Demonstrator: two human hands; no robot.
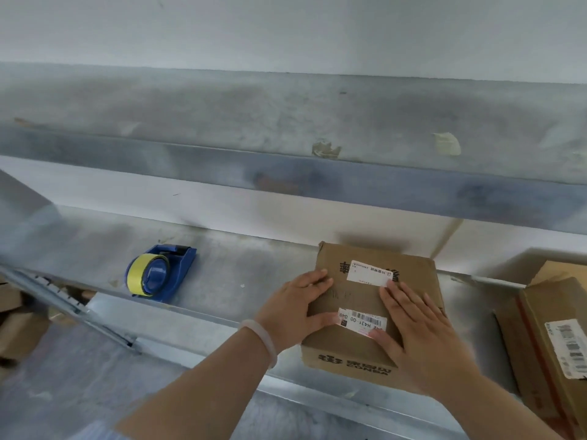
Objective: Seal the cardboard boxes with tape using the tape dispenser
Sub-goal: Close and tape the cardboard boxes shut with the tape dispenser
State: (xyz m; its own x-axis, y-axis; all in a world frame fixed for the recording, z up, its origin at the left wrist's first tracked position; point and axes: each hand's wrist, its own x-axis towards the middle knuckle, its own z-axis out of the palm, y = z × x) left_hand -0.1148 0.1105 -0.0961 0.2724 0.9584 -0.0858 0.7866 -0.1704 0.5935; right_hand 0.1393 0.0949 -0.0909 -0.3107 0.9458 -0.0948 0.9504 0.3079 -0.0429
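Observation:
A small brown cardboard box [355,350] with white labels on its top stands on the grey metal bench [228,274]. My left hand [295,309] lies on the box's left side, fingers spread over the top and thumb along the near edge. My right hand [416,331] presses flat on the right part of the top, fingers straight. A blue tape dispenser [162,273] with a yellow-edged roll rests on the bench to the left of the box, apart from both hands.
A second cardboard box [552,338] with red tape and a barcode label stands at the right edge. More cardboard [16,331] lies low at the far left beside a metal rail [73,306]. A metal ledge [286,128] with tape scraps runs behind the bench.

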